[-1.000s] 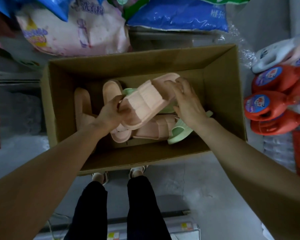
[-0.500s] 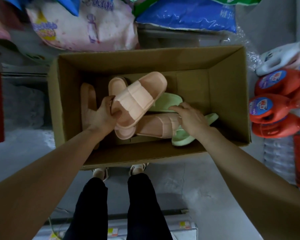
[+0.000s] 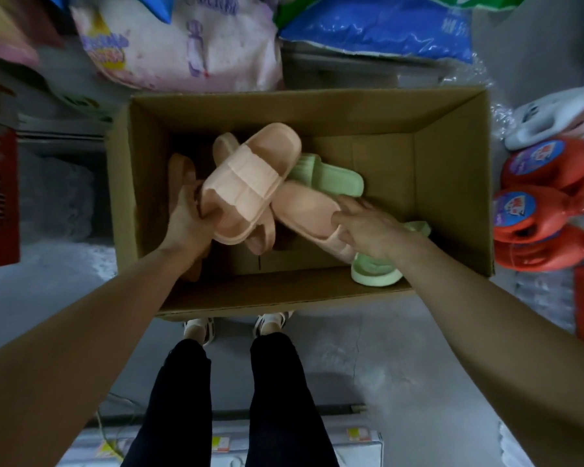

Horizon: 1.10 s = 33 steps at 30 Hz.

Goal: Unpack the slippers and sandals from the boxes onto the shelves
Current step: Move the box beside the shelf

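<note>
Raised slipper: your left hand [image 3: 186, 227] closes its grip on a peach ribbed foam slipper [image 3: 246, 183], tilted above the others.
Second slipper: your right hand [image 3: 368, 230] clasps another peach slipper [image 3: 304, 210], seemingly just off the bottom.
Box: open brown cardboard box [image 3: 452, 197] on the grey floor [image 3: 368, 365].
Left inside: two pale green slippers [image 3: 331, 178], more peach ones.
Right side: red detergent bottles [image 3: 547, 203].

box [image 3: 452, 203]: matt brown cardboard
slippers [image 3: 246, 183]: smooth matt foam-like plastic
floor [image 3: 385, 358]: rough grey concrete
bags [image 3: 378, 32]: glossy plastic
</note>
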Available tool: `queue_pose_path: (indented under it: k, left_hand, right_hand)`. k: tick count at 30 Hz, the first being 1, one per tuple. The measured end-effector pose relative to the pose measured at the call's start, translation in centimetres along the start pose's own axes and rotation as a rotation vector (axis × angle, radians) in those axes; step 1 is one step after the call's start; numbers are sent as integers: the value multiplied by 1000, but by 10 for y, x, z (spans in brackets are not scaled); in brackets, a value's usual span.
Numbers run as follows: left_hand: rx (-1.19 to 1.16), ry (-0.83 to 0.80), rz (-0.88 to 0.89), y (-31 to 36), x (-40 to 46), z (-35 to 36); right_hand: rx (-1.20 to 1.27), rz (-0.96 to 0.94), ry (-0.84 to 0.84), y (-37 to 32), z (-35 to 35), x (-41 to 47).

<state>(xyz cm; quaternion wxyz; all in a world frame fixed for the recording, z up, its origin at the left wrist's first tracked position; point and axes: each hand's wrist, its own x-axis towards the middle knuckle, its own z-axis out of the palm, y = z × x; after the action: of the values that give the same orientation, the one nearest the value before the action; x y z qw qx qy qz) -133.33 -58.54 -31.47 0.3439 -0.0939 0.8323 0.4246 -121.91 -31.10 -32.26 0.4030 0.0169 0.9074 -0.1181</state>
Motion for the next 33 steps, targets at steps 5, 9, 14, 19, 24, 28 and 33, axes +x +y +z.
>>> queue_pose_path:
  k: [5, 9, 14, 19, 24, 28, 33]
  left_hand:
    - [-146, -14, -36, 16, -20, 0]
    - [-237, -95, -79, 21, -30, -1]
    - [-292, -229, -135, 22, -43, 9]
    - [-135, -246, -161, 9, -48, 31]
    - [41, -176, -148, -7, -46, 38]
    - [87, -195, -173, -13, -44, 38]
    - [36, -255, -178, -10, -43, 34]
  right_hand:
    - [251, 185, 54, -2, -24, -33]
    - [565, 305, 173, -6, -51, -56]
    - [986, 428, 109, -8, -67, -73]
    - [906, 421, 50, -14, -48, -58]
    - [881, 361, 88, -19, -14, -48]
    - [971, 281, 134, -22, -5, -52]
    - [877, 328, 58, -15, -2, -55]
